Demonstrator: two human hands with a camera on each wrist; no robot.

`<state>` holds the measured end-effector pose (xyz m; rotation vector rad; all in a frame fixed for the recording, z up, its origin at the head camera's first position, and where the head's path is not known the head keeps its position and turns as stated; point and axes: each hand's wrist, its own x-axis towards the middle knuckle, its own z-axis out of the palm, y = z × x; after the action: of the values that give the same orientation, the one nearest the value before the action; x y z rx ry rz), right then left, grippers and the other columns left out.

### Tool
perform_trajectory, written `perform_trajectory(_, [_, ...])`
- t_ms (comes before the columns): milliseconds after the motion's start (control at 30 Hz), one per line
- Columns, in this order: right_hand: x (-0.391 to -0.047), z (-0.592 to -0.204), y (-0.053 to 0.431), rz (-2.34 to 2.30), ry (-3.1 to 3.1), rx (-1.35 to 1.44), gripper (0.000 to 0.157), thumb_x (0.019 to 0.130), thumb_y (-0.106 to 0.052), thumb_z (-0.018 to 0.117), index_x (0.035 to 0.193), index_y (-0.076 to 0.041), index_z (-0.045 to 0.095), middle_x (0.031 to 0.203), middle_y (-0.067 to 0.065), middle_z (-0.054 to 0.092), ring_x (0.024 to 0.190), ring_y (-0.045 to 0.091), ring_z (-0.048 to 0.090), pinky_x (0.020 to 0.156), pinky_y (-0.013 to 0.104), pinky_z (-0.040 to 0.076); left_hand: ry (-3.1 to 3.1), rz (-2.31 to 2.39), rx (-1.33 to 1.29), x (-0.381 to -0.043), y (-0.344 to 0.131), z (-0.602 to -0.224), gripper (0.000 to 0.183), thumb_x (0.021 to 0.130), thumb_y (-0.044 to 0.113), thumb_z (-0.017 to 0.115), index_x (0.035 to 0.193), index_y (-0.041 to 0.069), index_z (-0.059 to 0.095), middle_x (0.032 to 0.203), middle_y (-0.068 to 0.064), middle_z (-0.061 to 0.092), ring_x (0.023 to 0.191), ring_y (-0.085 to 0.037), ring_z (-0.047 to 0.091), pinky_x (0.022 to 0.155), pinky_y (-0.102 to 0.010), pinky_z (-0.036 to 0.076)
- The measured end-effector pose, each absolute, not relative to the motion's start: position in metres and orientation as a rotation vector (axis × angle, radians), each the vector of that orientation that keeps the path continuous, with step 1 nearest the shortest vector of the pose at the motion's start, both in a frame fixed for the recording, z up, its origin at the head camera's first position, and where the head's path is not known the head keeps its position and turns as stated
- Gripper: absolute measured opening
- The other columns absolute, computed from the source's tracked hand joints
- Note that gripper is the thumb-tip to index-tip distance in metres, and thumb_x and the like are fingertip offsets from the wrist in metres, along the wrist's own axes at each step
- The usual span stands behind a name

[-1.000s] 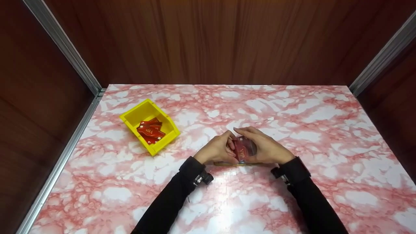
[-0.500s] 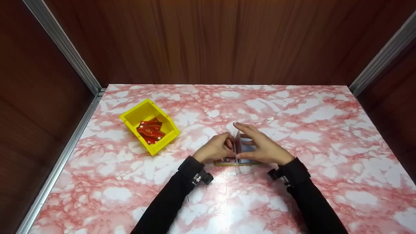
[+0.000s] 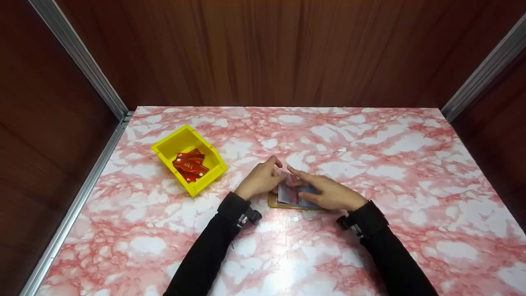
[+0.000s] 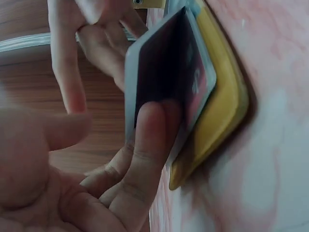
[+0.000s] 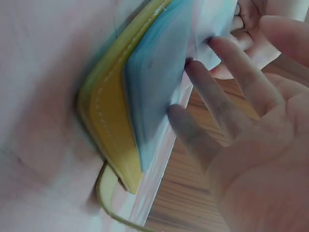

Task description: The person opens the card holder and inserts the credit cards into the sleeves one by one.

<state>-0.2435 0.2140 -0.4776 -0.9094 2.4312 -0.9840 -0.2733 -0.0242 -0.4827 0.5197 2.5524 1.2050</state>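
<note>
A yellow card holder (image 5: 113,111) lies spread on the table, its clear sleeves fanned up. My left hand (image 3: 261,179) is at its left half; in the left wrist view, fingertips (image 4: 150,118) reach between two sleeves (image 4: 133,79), while the thumb stands apart. A red card (image 4: 198,87) shows inside one sleeve. My right hand (image 3: 335,193) spreads over the right half, its fairly straight fingers touching the edges of the bluish sleeve stack (image 5: 157,72). The sleeves between the hands are partly hidden by fingers in the head view.
A yellow bin (image 3: 209,181) with several red VIP cards (image 3: 191,166) in it stands to the left on the pink-and-white marbled table (image 3: 370,255). A strap (image 5: 107,193) hangs from the holder's edge. Dark wood panels (image 3: 263,53) enclose the back and sides.
The sleeve with the VIP card, earlier held up between both hands, has gone over to the left. My left hand has shifted slightly left, and the right hand has lowered over the holder.
</note>
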Motion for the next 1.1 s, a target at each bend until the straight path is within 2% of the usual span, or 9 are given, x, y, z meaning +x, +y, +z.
perform_trajectory(167, [-0.243,-0.479,0.216,-0.902,2.502,-0.968,0.082,0.096,-0.01,0.073,0.165,-0.021,0.029,0.154,0.006,0.055,0.148,0.03,0.043,0.119,0.055,0.037,2.527,1.159,0.507,-0.276,-0.027,-0.487,0.028,0.095,0.007,0.071,0.119,0.003,0.058,0.077,-0.002,0.063,0.058,-0.01,0.062,0.057,-0.021,0.052])
perform_trajectory(400, [-0.244,-0.481,0.221,-0.798,2.603,-1.006,0.082,0.085,-0.015,0.086,0.157,-0.014,0.046,0.152,0.013,0.055,0.139,0.034,0.052,0.11,0.054,0.045,2.483,1.165,0.475,-0.275,-0.03,-0.487,0.028,0.093,0.007,0.073,0.116,0.003,0.058,0.074,0.0,0.06,0.056,-0.012,0.063,0.054,-0.019,0.049])
perform_trajectory(567, [-0.246,-0.48,0.224,-0.784,2.607,-0.955,0.082,0.082,-0.016,0.089,0.154,-0.015,0.05,0.147,0.011,0.059,0.13,0.031,0.059,0.103,0.05,0.049,2.517,1.112,0.514,-0.276,-0.032,-0.488,0.031,0.093,0.009,0.074,0.119,0.003,0.058,0.076,0.002,0.059,0.058,-0.01,0.061,0.061,-0.021,0.05])
perform_trajectory(700, [-0.249,-0.481,0.224,-0.783,2.611,-0.941,0.08,0.081,-0.014,0.089,0.152,-0.013,0.053,0.147,0.012,0.06,0.13,0.031,0.059,0.103,0.05,0.05,2.617,1.005,0.564,-0.276,-0.033,-0.489,0.035,0.091,0.014,0.078,0.12,0.006,0.06,0.077,0.003,0.06,0.066,-0.011,0.055,0.069,-0.025,0.044])
perform_trajectory(833, [-0.249,-0.481,0.224,-0.78,2.609,-0.916,0.078,0.081,-0.013,0.089,0.151,-0.012,0.055,0.146,0.012,0.061,0.128,0.032,0.06,0.102,0.051,0.051,2.676,1.001,0.646,-0.276,-0.033,-0.491,0.037,0.088,0.013,0.082,0.121,0.009,0.065,0.083,-0.005,0.064,0.074,-0.014,0.052,0.073,-0.028,0.042])
perform_trajectory(967, [-0.248,-0.481,0.227,-0.766,2.618,-0.847,0.079,0.08,-0.016,0.09,0.151,-0.012,0.054,0.149,0.011,0.059,0.129,0.033,0.06,0.101,0.051,0.052,2.706,0.974,0.746,-0.275,-0.032,-0.491,0.028,0.087,0.011,0.083,0.113,0.011,0.072,0.093,-0.012,0.067,0.081,-0.016,0.054,0.078,-0.032,0.044])
perform_trajectory(1100, [-0.249,-0.481,0.23,-0.743,2.647,-0.785,0.082,0.078,-0.016,0.092,0.151,-0.011,0.054,0.151,0.013,0.057,0.131,0.034,0.058,0.103,0.051,0.051,2.735,0.94,0.747,-0.275,-0.032,-0.491,0.02,0.085,0.012,0.085,0.103,0.01,0.075,0.088,-0.008,0.069,0.08,-0.016,0.057,0.08,-0.033,0.047])
